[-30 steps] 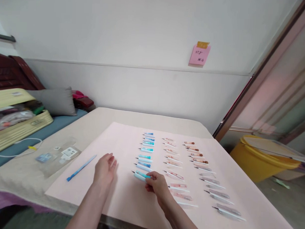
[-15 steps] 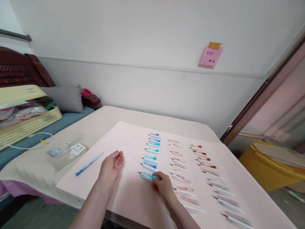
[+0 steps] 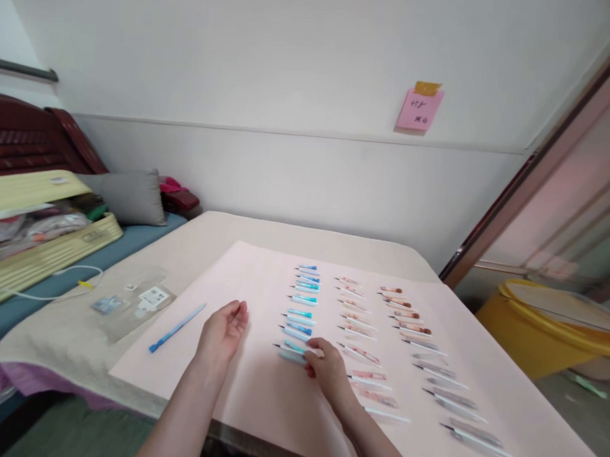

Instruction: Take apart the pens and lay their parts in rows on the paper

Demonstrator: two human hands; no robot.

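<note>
Three rows of small pens lie on a pale pink sheet (image 3: 253, 273): a blue row (image 3: 302, 302), a pink row (image 3: 354, 323) and a brown-to-grey row (image 3: 421, 346). My right hand (image 3: 327, 369) pinches the nearest blue pen (image 3: 291, 351) at the front end of the blue row, resting it on the sheet. My left hand (image 3: 224, 332) hovers just left of the blue row, palm turned inward, fingers loosely apart, holding nothing. A single long blue pen (image 3: 177, 327) lies apart at the sheet's left edge.
A clear plastic bag with small cards (image 3: 132, 301) lies on the beige table (image 3: 194, 241) to the left. A bed with a yellow case (image 3: 39, 246) and grey pillow (image 3: 123, 195) stands at left. A yellow bin (image 3: 541, 330) sits on the floor at right.
The view shifted slightly right and closer. My right hand stayed on the nearest blue pen, lowering it onto the sheet at the row's end. My left hand barely moved.
</note>
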